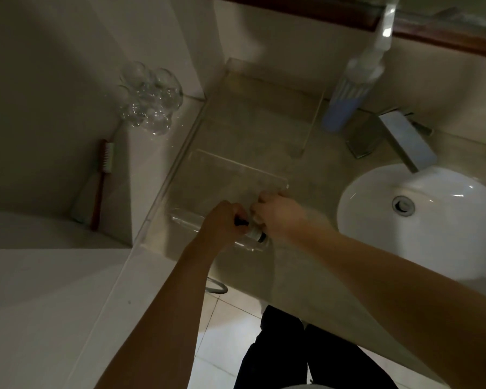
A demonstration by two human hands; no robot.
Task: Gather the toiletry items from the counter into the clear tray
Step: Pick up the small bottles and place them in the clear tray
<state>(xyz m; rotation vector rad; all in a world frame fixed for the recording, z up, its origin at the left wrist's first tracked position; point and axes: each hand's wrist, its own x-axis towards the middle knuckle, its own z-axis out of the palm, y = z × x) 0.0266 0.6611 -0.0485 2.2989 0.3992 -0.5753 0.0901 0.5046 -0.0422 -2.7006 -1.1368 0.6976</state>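
Observation:
A clear tray lies on the beige counter left of the sink, and its walls are hard to make out in the dim light. Over its near end my left hand and my right hand meet, both with fingers curled. Between them is a small bottle with black and white rings at one end; most of it is hidden by the hands. A blue spray bottle stands at the back of the counter, right of the tray.
A red toothbrush and a white tube lean in the corner of the left ledge. A cluster of clear glass spheres sits behind them. A chrome faucet overhangs the white sink on the right.

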